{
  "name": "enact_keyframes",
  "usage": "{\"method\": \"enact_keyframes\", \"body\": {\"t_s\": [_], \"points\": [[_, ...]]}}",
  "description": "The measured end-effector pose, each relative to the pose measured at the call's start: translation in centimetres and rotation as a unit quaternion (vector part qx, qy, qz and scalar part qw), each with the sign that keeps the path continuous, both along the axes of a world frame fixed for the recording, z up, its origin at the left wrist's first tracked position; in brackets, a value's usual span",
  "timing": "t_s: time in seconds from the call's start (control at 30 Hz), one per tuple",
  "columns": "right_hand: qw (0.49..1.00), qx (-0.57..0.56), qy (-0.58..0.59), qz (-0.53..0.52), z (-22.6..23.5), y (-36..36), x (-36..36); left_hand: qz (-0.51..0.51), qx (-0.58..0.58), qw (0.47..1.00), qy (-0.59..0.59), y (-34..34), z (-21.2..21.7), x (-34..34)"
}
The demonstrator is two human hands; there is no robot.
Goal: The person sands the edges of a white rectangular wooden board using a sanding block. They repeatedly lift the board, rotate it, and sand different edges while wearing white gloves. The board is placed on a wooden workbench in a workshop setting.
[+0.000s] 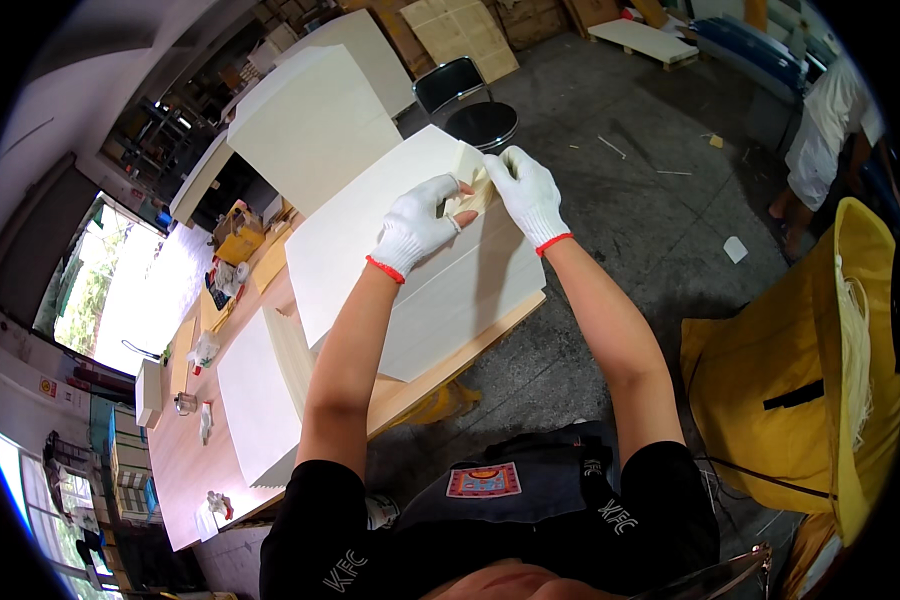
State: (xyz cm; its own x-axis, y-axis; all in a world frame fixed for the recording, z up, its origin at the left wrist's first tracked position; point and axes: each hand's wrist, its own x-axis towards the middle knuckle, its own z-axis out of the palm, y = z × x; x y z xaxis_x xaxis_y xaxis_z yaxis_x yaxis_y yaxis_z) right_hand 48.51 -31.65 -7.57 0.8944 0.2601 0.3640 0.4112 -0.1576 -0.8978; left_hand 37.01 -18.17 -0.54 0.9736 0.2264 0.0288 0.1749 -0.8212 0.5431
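Both my hands wear white knit gloves with red cuffs, over a large stack of white sheets (370, 240) on the wooden table. At the stack's far right corner is a pale cream bent edge of sheets (483, 190). My left hand (420, 222) reaches to its left side, with bare thumb and forefinger tips curved apart, touching or nearly touching it. My right hand (526, 198) has its fingers closed at the far right side of that edge; its fingertips are partly hidden by the glove.
A second white stack (262, 390) lies nearer on the table (175, 465). Taller white stacks (315, 125) stand beyond. A black chair (480, 122) is past the far corner, and a large yellow sack (760, 400) stands at right. Another person (820, 140) is at far right.
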Motion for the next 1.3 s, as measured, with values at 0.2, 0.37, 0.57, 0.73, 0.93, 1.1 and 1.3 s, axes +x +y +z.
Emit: {"method": "enact_keyframes", "body": {"t_s": [0.2, 0.37, 0.57, 0.73, 0.93, 1.1, 1.3], "points": [[1.000, 0.009, 0.014, 0.012, 0.5, -0.3, -0.3, -0.034, 0.046, 0.995, -0.079, 1.1, -1.3, 0.4], [0.999, 0.031, 0.015, -0.006, -0.2, 0.3, -0.1, -0.093, 0.042, 0.975, -0.197, 2.7, -3.2, 1.1], [0.986, 0.124, 0.096, 0.062, -0.8, 0.3, 0.5, -0.032, -0.026, 0.999, -0.015, -0.1, -0.4, -0.1], [0.947, 0.232, 0.170, 0.146, -1.8, -0.9, 1.5, -0.031, 0.009, 0.998, -0.049, -0.4, 0.0, -0.3], [0.932, -0.299, -0.202, 0.040, -0.2, -3.9, 2.0, -0.046, 0.013, 0.988, -0.146, 1.5, -2.0, 0.1], [0.890, -0.232, -0.391, 0.043, 1.4, -3.4, 2.9, -0.055, -0.021, 0.992, -0.112, 1.6, -2.0, 0.6], [0.991, -0.094, -0.015, 0.089, 0.5, -0.9, 2.1, -0.066, -0.009, 0.990, -0.122, 2.4, -2.2, 0.7]]}}
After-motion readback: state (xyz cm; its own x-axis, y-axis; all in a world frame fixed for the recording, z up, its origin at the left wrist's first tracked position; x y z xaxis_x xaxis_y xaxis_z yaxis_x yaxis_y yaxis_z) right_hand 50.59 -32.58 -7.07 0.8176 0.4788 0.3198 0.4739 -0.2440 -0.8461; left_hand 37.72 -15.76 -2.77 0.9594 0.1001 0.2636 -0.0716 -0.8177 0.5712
